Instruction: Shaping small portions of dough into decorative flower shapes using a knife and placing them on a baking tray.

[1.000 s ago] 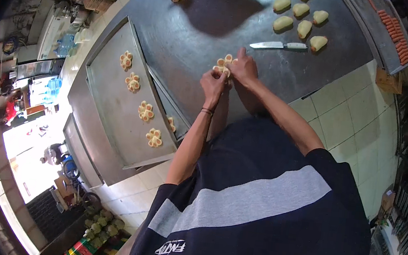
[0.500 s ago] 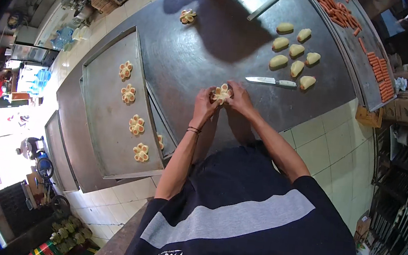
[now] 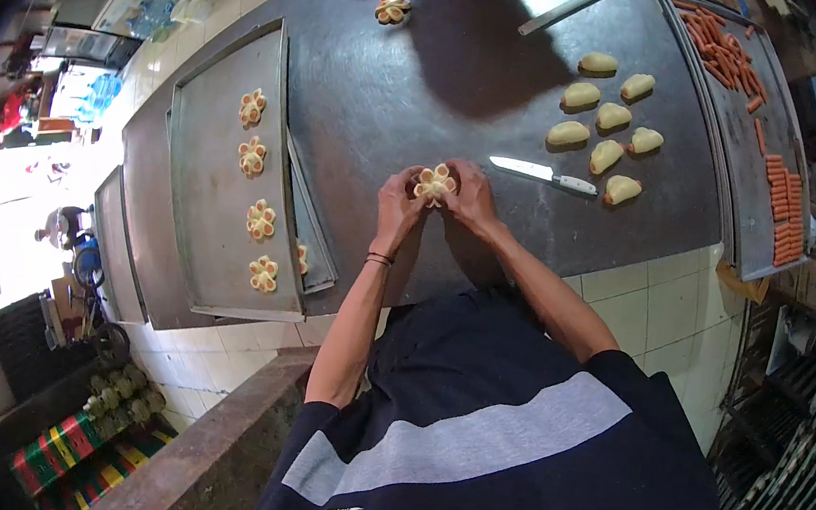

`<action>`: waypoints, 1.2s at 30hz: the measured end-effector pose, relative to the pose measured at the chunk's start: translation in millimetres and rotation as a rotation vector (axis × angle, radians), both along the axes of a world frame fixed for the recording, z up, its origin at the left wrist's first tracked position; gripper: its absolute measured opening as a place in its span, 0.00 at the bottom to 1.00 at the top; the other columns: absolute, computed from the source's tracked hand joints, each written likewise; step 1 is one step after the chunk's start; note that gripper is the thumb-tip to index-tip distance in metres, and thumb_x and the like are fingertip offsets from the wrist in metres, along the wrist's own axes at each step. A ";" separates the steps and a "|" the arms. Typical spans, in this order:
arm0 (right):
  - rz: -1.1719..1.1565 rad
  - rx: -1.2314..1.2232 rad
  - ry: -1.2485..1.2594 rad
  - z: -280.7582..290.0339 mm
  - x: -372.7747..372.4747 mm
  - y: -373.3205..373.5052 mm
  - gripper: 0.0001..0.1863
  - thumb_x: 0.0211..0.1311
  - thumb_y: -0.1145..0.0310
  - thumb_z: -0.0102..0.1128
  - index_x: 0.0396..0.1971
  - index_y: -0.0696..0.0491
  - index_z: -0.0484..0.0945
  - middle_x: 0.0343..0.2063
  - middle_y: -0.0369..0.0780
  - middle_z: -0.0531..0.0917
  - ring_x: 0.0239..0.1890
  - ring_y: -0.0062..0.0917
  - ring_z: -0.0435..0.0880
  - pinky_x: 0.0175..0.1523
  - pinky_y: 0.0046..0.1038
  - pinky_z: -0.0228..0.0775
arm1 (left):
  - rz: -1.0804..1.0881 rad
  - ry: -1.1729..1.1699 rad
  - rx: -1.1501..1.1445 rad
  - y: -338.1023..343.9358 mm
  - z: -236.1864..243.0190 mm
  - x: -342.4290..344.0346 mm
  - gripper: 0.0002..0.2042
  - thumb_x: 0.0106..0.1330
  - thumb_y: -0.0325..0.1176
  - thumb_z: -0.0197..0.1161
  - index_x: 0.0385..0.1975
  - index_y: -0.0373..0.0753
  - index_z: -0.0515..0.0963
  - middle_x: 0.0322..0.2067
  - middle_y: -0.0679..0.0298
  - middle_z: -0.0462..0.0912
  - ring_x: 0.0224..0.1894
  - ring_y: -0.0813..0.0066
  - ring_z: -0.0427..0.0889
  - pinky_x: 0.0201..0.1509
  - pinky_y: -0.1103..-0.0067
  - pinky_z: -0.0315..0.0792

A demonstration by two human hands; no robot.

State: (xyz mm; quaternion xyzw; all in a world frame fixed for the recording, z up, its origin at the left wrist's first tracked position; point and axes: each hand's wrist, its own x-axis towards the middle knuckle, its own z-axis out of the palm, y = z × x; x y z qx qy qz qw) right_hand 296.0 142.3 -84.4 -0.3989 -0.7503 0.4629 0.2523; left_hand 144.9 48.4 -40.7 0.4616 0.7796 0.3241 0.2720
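Between my two hands, on the metal table, is a flower-shaped sausage bun (image 3: 435, 186) of raw dough with sausage slices as petals. My left hand (image 3: 400, 200) grips its left edge with curled fingers. The fingers of my right hand (image 3: 472, 198) close on its right edge. A knife (image 3: 544, 175) with a white handle lies just right of my hands, its blade toward them. Beyond it, several sausage-filled dough rolls (image 3: 611, 116) sit in loose rows. One more finished flower bun (image 3: 392, 8) rests alone at the far side.
On the left, a large metal baking tray (image 3: 197, 181) bears several flower buns in a column. Another tray (image 3: 309, 219) lies partly beneath it. A tray at the right (image 3: 751, 204) carries many sausages. A flat bar (image 3: 565, 11) lies at the far edge, near another person's hand.
My view has shifted a little, so trays and dough rolls appear displaced. Both hands stay on the same flower bun, with only slight finger movement.
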 end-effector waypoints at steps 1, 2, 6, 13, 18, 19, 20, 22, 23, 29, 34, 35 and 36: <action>-0.002 0.001 0.012 1.4 -2.8 -0.4 0.27 0.51 0.70 0.71 0.53 0.60 0.80 0.48 0.51 0.84 0.52 0.48 0.84 0.59 0.42 0.77 | 0.033 0.025 0.011 0.2 -1.1 0.9 0.23 0.60 0.31 0.77 0.57 0.38 0.82 0.42 0.51 0.88 0.44 0.58 0.89 0.50 0.68 0.82; -0.005 0.002 0.023 3.1 -5.6 -1.1 0.26 0.51 0.71 0.70 0.54 0.60 0.80 0.48 0.51 0.84 0.52 0.48 0.84 0.59 0.42 0.77 | 0.065 0.050 0.023 0.1 -2.3 1.0 0.23 0.60 0.31 0.76 0.57 0.38 0.82 0.42 0.51 0.88 0.44 0.58 0.89 0.50 0.68 0.82; 0.050 0.008 -0.009 3.5 -9.1 1.3 0.26 0.53 0.72 0.69 0.54 0.60 0.79 0.49 0.51 0.84 0.53 0.48 0.84 0.60 0.41 0.77 | 0.092 0.076 0.052 -5.4 -7.7 -2.6 0.22 0.61 0.30 0.75 0.56 0.38 0.83 0.42 0.51 0.88 0.44 0.57 0.89 0.50 0.68 0.82; 0.016 0.016 -0.066 -3.2 -30.0 -27.0 0.25 0.54 0.73 0.68 0.54 0.59 0.80 0.48 0.51 0.85 0.51 0.45 0.86 0.58 0.38 0.79 | -0.022 0.111 0.069 -21.9 -18.9 -26.3 0.21 0.60 0.30 0.74 0.55 0.37 0.83 0.42 0.51 0.88 0.45 0.58 0.89 0.50 0.67 0.81; -0.105 -0.117 -0.063 -20.3 -42.9 -25.3 0.26 0.52 0.72 0.72 0.54 0.58 0.83 0.47 0.45 0.88 0.46 0.29 0.89 0.52 0.31 0.81 | -0.046 -0.131 0.013 -8.3 -18.1 -50.6 0.23 0.58 0.31 0.76 0.55 0.36 0.84 0.38 0.52 0.91 0.41 0.62 0.92 0.44 0.70 0.83; -0.094 -0.123 -0.073 -13.9 -50.2 -33.4 0.26 0.52 0.72 0.72 0.54 0.58 0.83 0.47 0.45 0.88 0.46 0.29 0.89 0.52 0.31 0.81 | -0.035 -0.140 0.007 -19.3 -19.0 -64.8 0.23 0.58 0.31 0.76 0.55 0.36 0.84 0.38 0.52 0.91 0.41 0.62 0.92 0.44 0.70 0.83; -0.030 -0.265 -0.086 6.0 -62.6 -37.6 0.26 0.52 0.72 0.72 0.55 0.58 0.83 0.47 0.44 0.88 0.46 0.27 0.89 0.51 0.29 0.81 | -0.006 -0.248 -0.039 -32.1 -20.3 -82.9 0.22 0.57 0.29 0.75 0.54 0.35 0.85 0.37 0.55 0.91 0.39 0.68 0.90 0.45 0.73 0.82; 0.033 -0.439 -0.044 23.3 -87.2 -54.2 0.28 0.54 0.74 0.74 0.58 0.58 0.82 0.48 0.41 0.87 0.46 0.23 0.87 0.50 0.25 0.80 | -0.006 -0.368 -0.074 -53.5 -17.2 -121.3 0.21 0.57 0.27 0.73 0.53 0.35 0.85 0.37 0.59 0.91 0.38 0.73 0.89 0.47 0.76 0.81; 0.035 -0.442 -0.047 33.1 -109.6 -70.6 0.28 0.54 0.74 0.74 0.58 0.58 0.82 0.48 0.41 0.87 0.46 0.23 0.87 0.50 0.25 0.80 | -0.002 -0.522 0.003 -72.8 -16.6 -145.2 0.21 0.58 0.26 0.74 0.54 0.34 0.84 0.38 0.61 0.90 0.40 0.75 0.87 0.48 0.76 0.81; 0.129 -0.674 0.080 97.7 -176.2 -114.4 0.30 0.56 0.77 0.76 0.61 0.59 0.79 0.51 0.39 0.83 0.46 0.22 0.86 0.49 0.25 0.82 | 0.163 -0.923 0.230 -143.2 8.1 -194.0 0.25 0.60 0.23 0.76 0.60 0.33 0.80 0.49 0.63 0.86 0.49 0.76 0.83 0.54 0.77 0.78; 0.251 -0.472 0.094 99.7 -353.1 -148.9 0.25 0.60 0.72 0.75 0.57 0.59 0.80 0.44 0.40 0.86 0.44 0.23 0.88 0.47 0.27 0.87 | 0.181 -0.799 0.337 -189.4 12.4 -360.4 0.28 0.60 0.23 0.77 0.62 0.33 0.78 0.52 0.63 0.84 0.53 0.77 0.81 0.55 0.79 0.79; 0.271 -0.473 0.073 100.7 -375.7 -145.3 0.25 0.60 0.72 0.75 0.57 0.59 0.80 0.44 0.40 0.86 0.44 0.23 0.88 0.47 0.27 0.87 | 0.205 -0.811 0.348 -188.4 17.4 -378.8 0.28 0.60 0.23 0.77 0.62 0.33 0.78 0.52 0.63 0.84 0.53 0.77 0.81 0.55 0.79 0.79; 0.317 -0.292 0.012 103.2 -397.8 -138.6 0.25 0.59 0.72 0.75 0.57 0.58 0.80 0.43 0.40 0.86 0.43 0.24 0.88 0.47 0.27 0.87 | 0.220 -0.775 0.395 -184.5 23.9 -396.9 0.27 0.59 0.23 0.77 0.61 0.35 0.81 0.47 0.65 0.84 0.51 0.77 0.81 0.54 0.79 0.79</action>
